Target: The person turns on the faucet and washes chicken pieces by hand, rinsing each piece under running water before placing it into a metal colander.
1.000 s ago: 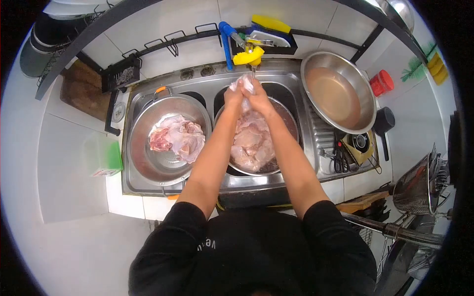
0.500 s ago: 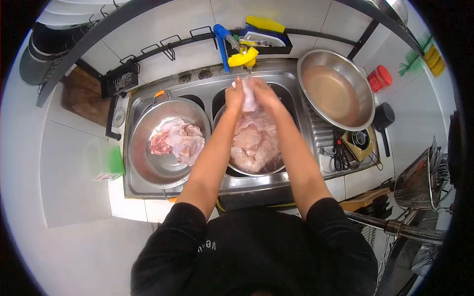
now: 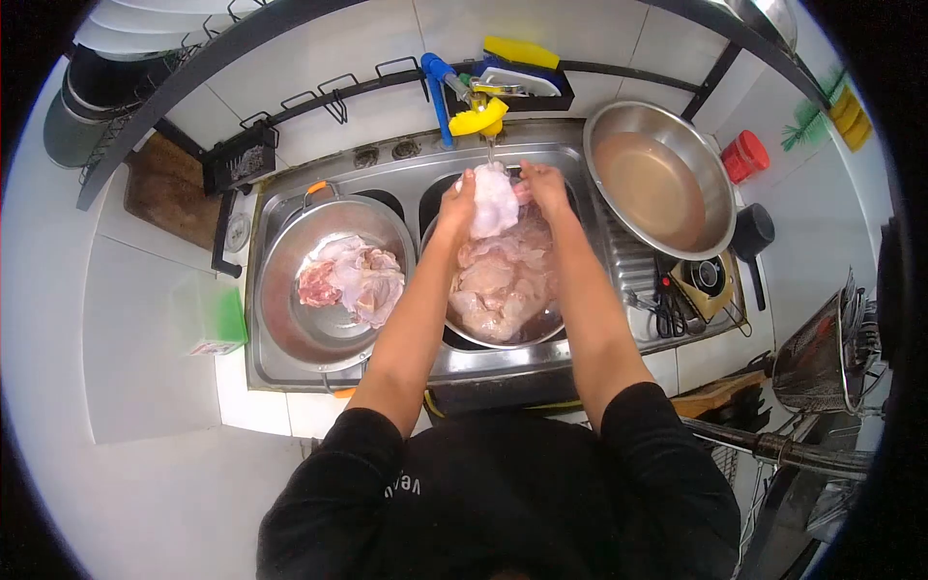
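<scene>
Under the running faucet, a pale piece of raw chicken is held between my two hands. My left hand grips its left edge, fingers closed on it. On the other side, my right hand pinches its right edge, where a pinkish bit shows. Directly below, a metal bowl in the sink basin holds water and a heap of raw chicken pieces. To the left, a large metal pot with orange handles contains several more chicken pieces.
A wide metal basin of cloudy water rests on the drainboard at right. Scissors and a small box lie below it. A red tub and a black-handled pan stand farther right. Sponges sit in a wall rack.
The chicken piece, bunched between my hands before, is now spread out and lower. My hands have moved apart, the right one outward. Falling water now shows above the piece.
</scene>
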`<state>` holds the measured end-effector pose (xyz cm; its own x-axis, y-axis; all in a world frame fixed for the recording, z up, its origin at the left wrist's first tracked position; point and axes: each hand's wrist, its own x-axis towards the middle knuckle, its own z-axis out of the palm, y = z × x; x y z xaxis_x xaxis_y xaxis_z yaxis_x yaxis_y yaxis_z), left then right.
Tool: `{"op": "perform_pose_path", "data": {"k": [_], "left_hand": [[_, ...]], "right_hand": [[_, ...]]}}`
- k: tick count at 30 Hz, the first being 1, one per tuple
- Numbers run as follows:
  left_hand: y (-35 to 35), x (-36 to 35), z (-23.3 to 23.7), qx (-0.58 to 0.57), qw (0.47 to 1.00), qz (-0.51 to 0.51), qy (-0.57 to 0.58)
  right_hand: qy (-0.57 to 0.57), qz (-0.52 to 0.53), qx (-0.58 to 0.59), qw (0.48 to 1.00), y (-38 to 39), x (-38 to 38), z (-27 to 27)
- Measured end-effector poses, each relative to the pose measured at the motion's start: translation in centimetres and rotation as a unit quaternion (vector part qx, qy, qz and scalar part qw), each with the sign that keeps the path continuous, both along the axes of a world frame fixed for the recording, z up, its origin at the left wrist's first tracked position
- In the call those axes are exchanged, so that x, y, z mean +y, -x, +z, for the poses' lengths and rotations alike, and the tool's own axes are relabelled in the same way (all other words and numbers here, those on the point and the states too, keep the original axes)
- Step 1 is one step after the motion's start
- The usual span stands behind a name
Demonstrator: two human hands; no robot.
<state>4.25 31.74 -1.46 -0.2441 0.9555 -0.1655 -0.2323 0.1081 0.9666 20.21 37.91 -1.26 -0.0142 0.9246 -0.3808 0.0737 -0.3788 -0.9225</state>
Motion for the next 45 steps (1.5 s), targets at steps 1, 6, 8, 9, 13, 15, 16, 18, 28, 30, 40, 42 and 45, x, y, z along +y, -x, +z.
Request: {"op": "perform_pose_path", "data": {"k": [1, 6, 8, 9, 13, 15, 16, 18, 28, 30, 40, 42, 45], "left_hand": [[0.3, 0.1, -0.1, -0.033, 0.999, -0.017, 0.017], [-0.5, 1.4, -0.9, 0.012, 0.997, -0.054, 0.062], [-1.0, 1.5, -0.3, -0.012, 0.996, -0.031, 0.088], [-0.9, 1.7, -0.1, 0.060, 0.996, -0.028, 0.066], [0.6, 4.3, -0.7, 0.069, 0.993, -0.065, 0.072], [2.0, 6.1, -1.1, -0.001, 0.997, -0.068, 0.042], [2.2, 6.1, -1.8, -0.002, 0.997, -0.069, 0.043], [2.4, 6.3, -2.5, -0.315, 0.943, -0.043, 0.098], [-0.4, 3.8, -0.3, -0.144, 0.989, -0.010, 0.016], [-1.8, 2.8, -0.2, -0.078, 0.994, -0.077, 0.024], [-1.4, -0.8, -0.5, -0.141, 0.985, -0.093, -0.026], [0.3, -0.8, 0.6, -0.218, 0.971, -0.097, -0.011], [1.8, -0.9, 3.3, -0.194, 0.974, -0.114, 0.014]], "right_hand": [[0.024, 0.006, 0.081, 0.996, -0.4, 0.0, -0.2], [-0.259, 0.061, 0.026, 0.964, 4.5, -1.9, -1.6], [-0.269, 0.071, -0.017, 0.960, 4.6, -1.7, -1.4], [-0.271, 0.060, -0.141, 0.950, 4.1, 0.0, -1.5], [-0.165, 0.088, -0.030, 0.982, 2.6, -0.4, 0.5], [-0.098, 0.121, 0.022, 0.987, 2.2, -1.1, 2.4], [-0.097, 0.121, 0.021, 0.988, 2.2, -0.7, 1.8], [-0.091, -0.006, 0.154, 0.984, 2.4, 0.5, 0.5], [-0.150, 0.021, -0.031, 0.988, 2.9, -2.3, -2.3], [-0.279, -0.038, -0.062, 0.958, 4.5, -2.7, -1.8], [-0.020, -0.002, 0.021, 1.000, 3.4, 1.3, 0.4], [0.055, 0.057, 0.280, 0.957, 2.8, 0.8, 0.8], [-0.104, 0.132, 0.157, 0.973, 4.6, 0.1, 0.1]]}}
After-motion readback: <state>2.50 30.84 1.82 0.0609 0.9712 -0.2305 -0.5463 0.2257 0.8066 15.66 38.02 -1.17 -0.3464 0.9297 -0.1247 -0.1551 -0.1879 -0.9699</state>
